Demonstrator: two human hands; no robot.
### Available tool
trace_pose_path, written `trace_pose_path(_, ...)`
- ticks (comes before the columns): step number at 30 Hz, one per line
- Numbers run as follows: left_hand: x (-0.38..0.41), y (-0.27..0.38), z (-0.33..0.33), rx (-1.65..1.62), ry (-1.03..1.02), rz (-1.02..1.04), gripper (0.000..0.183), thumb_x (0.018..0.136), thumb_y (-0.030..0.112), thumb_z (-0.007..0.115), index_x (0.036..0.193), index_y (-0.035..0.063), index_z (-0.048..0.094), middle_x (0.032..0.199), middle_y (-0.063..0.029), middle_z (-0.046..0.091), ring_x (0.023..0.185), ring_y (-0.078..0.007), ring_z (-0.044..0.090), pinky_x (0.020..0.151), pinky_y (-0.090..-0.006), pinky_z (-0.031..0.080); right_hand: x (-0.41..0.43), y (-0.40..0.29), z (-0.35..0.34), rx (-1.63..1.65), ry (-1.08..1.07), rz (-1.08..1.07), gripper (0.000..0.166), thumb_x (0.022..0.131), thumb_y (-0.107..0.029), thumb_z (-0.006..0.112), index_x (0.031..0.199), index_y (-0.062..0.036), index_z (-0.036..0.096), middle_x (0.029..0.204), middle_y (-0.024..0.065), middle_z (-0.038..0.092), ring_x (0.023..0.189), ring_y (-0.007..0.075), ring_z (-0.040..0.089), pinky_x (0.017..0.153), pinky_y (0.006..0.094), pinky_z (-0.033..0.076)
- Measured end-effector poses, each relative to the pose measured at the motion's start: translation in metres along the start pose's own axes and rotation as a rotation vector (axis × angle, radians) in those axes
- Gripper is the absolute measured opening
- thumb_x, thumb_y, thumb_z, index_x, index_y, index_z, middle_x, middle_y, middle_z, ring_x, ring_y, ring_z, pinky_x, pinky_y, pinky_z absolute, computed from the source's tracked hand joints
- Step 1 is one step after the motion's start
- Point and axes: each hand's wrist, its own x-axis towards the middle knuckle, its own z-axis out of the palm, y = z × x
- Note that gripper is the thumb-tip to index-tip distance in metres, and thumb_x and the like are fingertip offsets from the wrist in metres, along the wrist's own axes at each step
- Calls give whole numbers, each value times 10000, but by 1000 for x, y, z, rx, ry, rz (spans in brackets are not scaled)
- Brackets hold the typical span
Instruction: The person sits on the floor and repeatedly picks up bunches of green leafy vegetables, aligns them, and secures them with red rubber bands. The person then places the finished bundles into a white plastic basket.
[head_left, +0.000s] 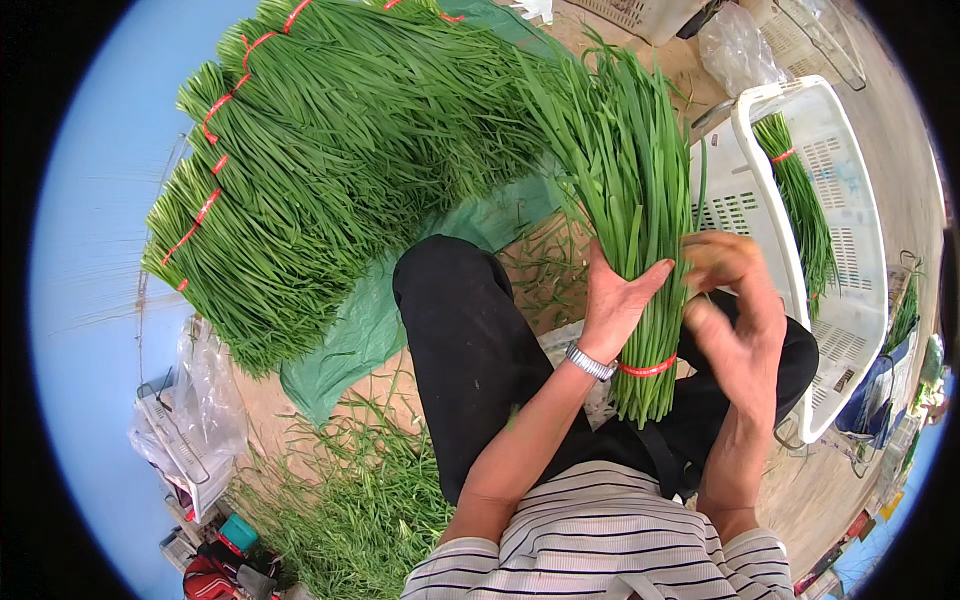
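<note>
A long bunch of garlic chives (637, 202) stands leaf tips away from me, its cut stems over my lap. A red tape band (649, 367) rings the stems near their cut ends. My left hand (619, 292), with a metal-banded watch (591, 363) at the wrist, wraps the bunch above the band, thumb across the front. Close by the bunch's right side is my right hand (731, 300), blurred, with thumb and fingers apart. One loose leaf (703, 180) sticks up just above its fingers; whether they touch it is unclear.
Many red-banded chive bunches (360, 150) lie stacked on a green plastic sheet (345, 360) at the left. A white plastic crate (806, 375) at my right holds a banded bunch (799, 202). Loose trimmings (360, 517) cover the floor at lower left. Clear plastic bags (739, 49) lie beyond the crate.
</note>
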Motion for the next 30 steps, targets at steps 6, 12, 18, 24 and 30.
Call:
trace_pose_path(6, 1, 12, 2, 24, -11, -42, 469, 787, -2, 686, 1175, 35, 425, 1069, -74, 586, 916, -142, 593, 818, -293, 500, -74, 74, -7, 144, 177, 537, 310, 792, -74, 640, 1078, -2, 544, 925, 47, 566, 829, 118, 523, 752, 251, 427)
trace_pose_path(12, -2, 12, 3, -14, -23, -47, 413, 793, 5, 674, 1148, 23, 463, 1054, -66, 591, 900, -135, 591, 791, -292, 503, -100, 85, 3, 125, 18, 524, 373, 775, -81, 652, 1119, 0, 532, 1014, 104, 599, 913, 193, 561, 804, 305, 438)
trace_pose_path(18, 5, 35, -11, -97, -68, -224, 398, 828, 129, 674, 1178, 5, 529, 1073, -74, 614, 920, -172, 612, 785, -321, 516, -88, 84, -38, -602, 70, -29, 530, 674, 29, 664, 1181, -20, 514, 1226, 140, 522, 1085, 309, 521, 912, 367, 426)
trace_pose_path(24, 3, 42, -10, -230, -111, -380, 357, 865, 136, 637, 1187, 28, 529, 1072, -71, 623, 916, -174, 628, 802, -326, 534, -73, 66, -44, -952, -271, -580, 554, 699, -123, 604, 1246, -117, 515, 1338, 20, 472, 1210, 180, 456, 1037, 405, 321)
trace_pose_path(30, -5, 45, 5, -254, -246, -599, 308, 911, 190, 571, 1182, 46, 542, 1091, -75, 626, 929, -174, 629, 778, -307, 540, -63, 69, -30, -868, -259, -912, 432, 787, -181, 606, 1214, -193, 547, 1335, -17, 477, 1243, 154, 434, 1040, 427, 343)
